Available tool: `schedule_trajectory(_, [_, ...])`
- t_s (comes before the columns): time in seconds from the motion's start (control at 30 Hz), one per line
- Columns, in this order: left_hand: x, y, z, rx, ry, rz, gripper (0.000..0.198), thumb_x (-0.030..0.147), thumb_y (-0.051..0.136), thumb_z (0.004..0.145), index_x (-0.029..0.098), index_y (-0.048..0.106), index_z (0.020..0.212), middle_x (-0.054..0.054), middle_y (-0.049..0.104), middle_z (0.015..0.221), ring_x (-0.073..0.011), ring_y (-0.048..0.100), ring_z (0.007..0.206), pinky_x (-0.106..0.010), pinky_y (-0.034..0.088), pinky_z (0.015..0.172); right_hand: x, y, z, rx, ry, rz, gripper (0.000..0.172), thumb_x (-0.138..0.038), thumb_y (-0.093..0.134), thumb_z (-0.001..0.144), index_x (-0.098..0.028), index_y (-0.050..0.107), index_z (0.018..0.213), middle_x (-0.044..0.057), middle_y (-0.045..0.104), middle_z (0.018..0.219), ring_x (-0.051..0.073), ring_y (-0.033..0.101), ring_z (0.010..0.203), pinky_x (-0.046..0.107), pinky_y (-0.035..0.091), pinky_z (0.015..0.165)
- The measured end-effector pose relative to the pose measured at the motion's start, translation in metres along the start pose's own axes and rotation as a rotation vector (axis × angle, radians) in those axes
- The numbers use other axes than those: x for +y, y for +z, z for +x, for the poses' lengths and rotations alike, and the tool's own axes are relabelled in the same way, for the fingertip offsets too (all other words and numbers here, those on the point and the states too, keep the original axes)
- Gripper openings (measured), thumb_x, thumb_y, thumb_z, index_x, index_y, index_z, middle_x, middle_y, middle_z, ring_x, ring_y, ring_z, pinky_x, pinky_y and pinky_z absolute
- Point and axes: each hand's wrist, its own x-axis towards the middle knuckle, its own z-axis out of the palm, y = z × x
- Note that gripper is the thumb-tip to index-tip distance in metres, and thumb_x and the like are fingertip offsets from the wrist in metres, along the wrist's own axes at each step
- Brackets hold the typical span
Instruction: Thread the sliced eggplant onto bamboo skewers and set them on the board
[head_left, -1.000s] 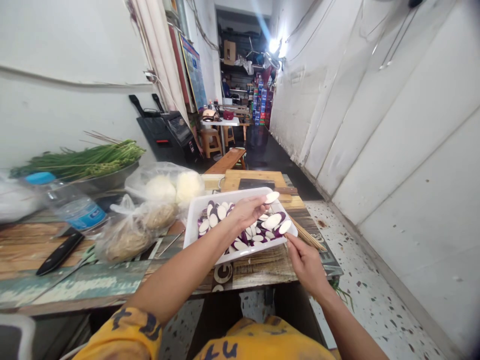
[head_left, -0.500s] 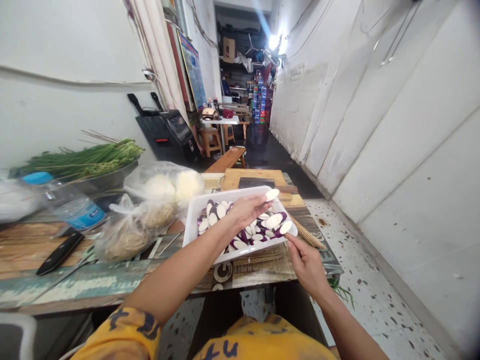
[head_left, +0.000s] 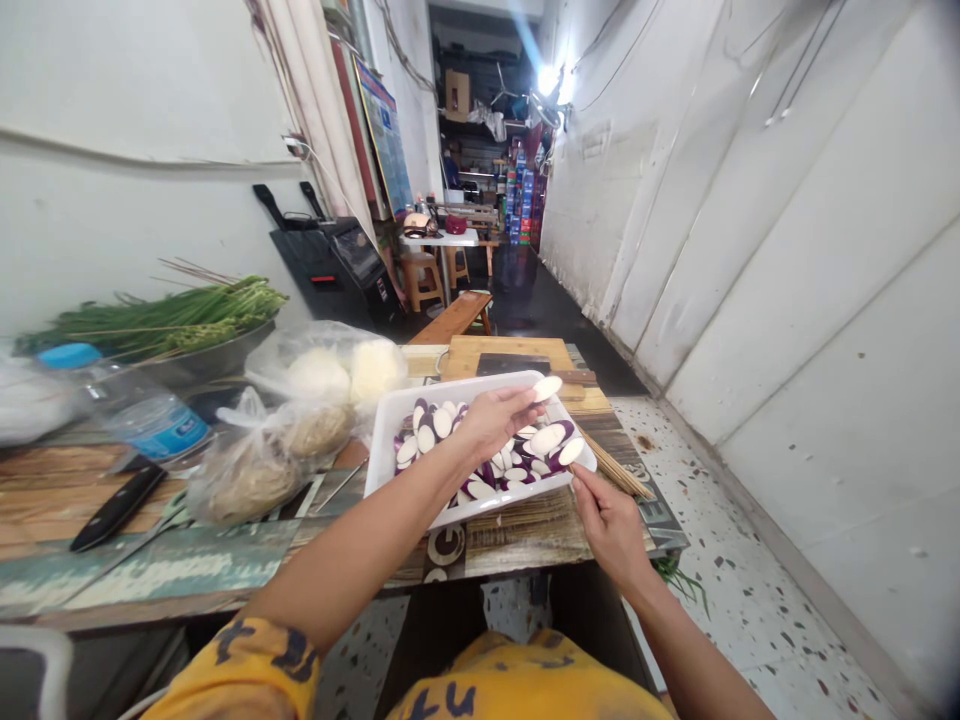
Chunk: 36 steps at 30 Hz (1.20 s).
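Note:
My left hand (head_left: 499, 425) reaches over a white plastic tray (head_left: 381, 440) and pinches an oval eggplant slice (head_left: 547, 388), pale-fleshed, at the tray's far right. At the tray's near right corner, my right hand (head_left: 611, 525) is closed on the end of a thin skewer, mostly hidden by the fingers. An eggplant slice (head_left: 571, 452) sits at the skewer's tip, with another slice (head_left: 547, 438) just beside it; whether that one is threaded too, I cannot tell. Many purple-skinned slices (head_left: 426, 438) fill the tray.
Loose bamboo skewers (head_left: 611, 467) lie right of the tray. Behind it is a cutting board (head_left: 465, 350) with a cleaver (head_left: 514, 366). Leftward are tied plastic bags (head_left: 255, 480), a black-handled knife (head_left: 120, 508), a water bottle (head_left: 161, 425) and a bowl of greens (head_left: 172, 320).
Both hands stay almost in place, with the same slice in the left and the skewer in the right. The view has shifted very slightly.

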Motion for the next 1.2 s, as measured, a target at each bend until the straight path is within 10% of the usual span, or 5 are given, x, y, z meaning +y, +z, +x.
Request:
schedule_trajectory(0.4, [-0.0052, 0.0002, 0.0016, 0.037, 0.087, -0.028, 0.011, 0.011, 0.067, 0.069, 0.006, 0.067, 0.079, -0.007, 0.065, 0.074, -0.0086, 0.059, 0.060, -0.019, 0.048, 0.059, 0.0084, 0.0011, 0.0010, 0.035, -0.229, -0.133, 0.030, -0.019, 0.046, 0.085, -0.014, 0.063, 0.109, 0.011, 0.068, 0.101, 0.020, 0.066, 0.087, 0.028, 0.053, 0.076])
schedule_trajectory(1.2, [-0.0075, 0.0001, 0.0026, 0.050, 0.089, -0.017, 0.010, 0.011, 0.064, 0.072, 0.005, 0.068, 0.078, -0.010, 0.066, 0.074, -0.0106, 0.061, 0.060, -0.020, 0.050, 0.058, 0.0115, 0.0007, 0.0092, 0.049, -0.199, -0.088, 0.029, -0.020, 0.046, 0.085, -0.015, 0.066, 0.105, 0.010, 0.069, 0.096, 0.019, 0.067, 0.082, 0.028, 0.055, 0.075])
